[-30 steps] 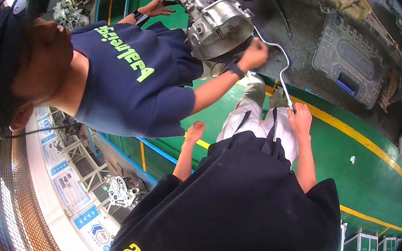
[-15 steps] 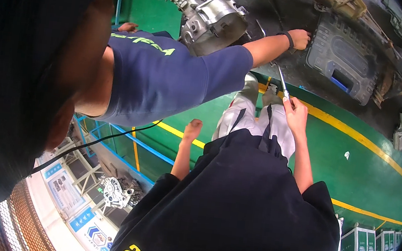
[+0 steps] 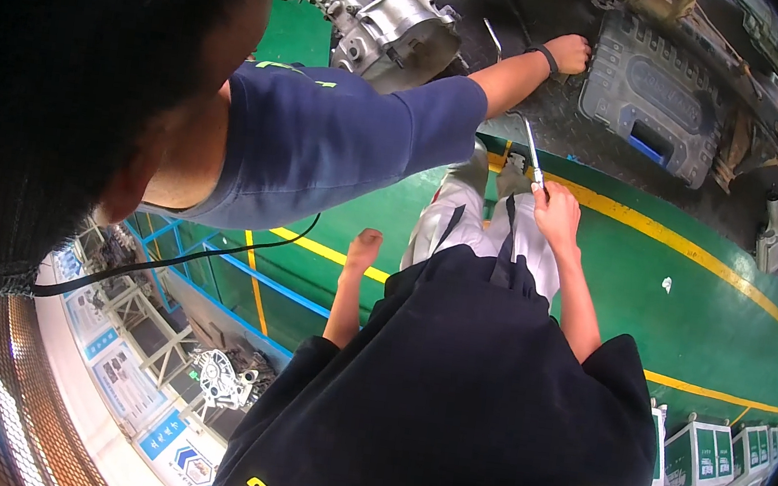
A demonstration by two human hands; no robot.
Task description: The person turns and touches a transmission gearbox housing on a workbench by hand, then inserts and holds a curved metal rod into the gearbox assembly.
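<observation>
My right hand (image 3: 558,212) is closed around the handle of a slim silver wrench (image 3: 532,149) with a bent far end. The wrench points forward, its tip close to the edge of the dark work surface (image 3: 558,133). My left hand (image 3: 366,248) hangs beside my body with its fingers curled and nothing visible in it. Ahead, a co-worker's hand (image 3: 568,53) with a black wristband touches or nearly touches the left edge of a dark grey tool case (image 3: 654,101). That person's navy sleeve (image 3: 352,146) crosses in front of me from the left.
A silver gearbox housing (image 3: 400,35) lies on the work surface at the far left. Another thin metal tool (image 3: 494,37) rests near it. Rusty axle parts (image 3: 671,6) lie beyond the case. Behind me are blue railings (image 3: 277,283) and green-white boxes (image 3: 708,452).
The whole view has shifted slightly, so things sit a little further left and higher. The co-worker's head has come further into view. My grip on the wrench is the same.
</observation>
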